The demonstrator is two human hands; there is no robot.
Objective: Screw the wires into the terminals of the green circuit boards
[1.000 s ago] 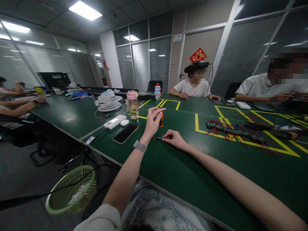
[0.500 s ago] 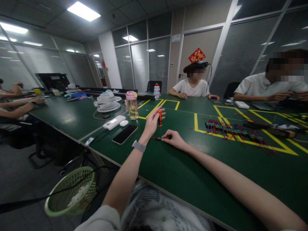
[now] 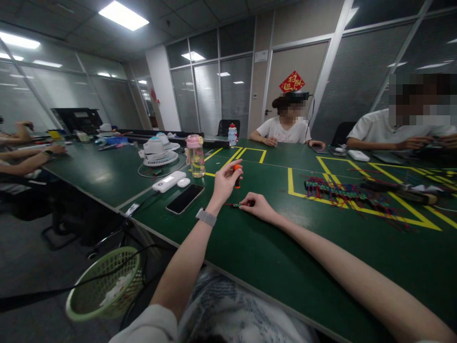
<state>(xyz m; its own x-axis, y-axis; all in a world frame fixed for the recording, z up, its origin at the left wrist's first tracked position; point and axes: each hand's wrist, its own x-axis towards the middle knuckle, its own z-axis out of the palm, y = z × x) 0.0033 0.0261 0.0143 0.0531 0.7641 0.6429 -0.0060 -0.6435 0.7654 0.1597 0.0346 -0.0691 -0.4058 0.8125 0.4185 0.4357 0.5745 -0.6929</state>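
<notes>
My left hand (image 3: 226,182) grips the orange and black handle of a screwdriver (image 3: 237,183), which stands upright with its thin shaft pointing down. Below it, a small green circuit board (image 3: 236,206) with a red wire lies on the table, and the shaft's tip meets it or is just above; I cannot tell which. My right hand (image 3: 257,206) rests on the table, thumb and fingertips pinched at the board's right end. A grey watch band (image 3: 206,217) circles my left wrist.
Left of my hands are a phone (image 3: 185,198), a white power strip (image 3: 169,182), a pink-lidded bottle (image 3: 196,157) and a white fan (image 3: 157,155). Wired circuit boards (image 3: 337,191) lie in a row to the right. A green basket (image 3: 107,305) stands below the table edge. Two people sit opposite.
My left fingers have gone from stretched out beside the screwdriver handle to curled around it. The board and my right hand have stayed in place.
</notes>
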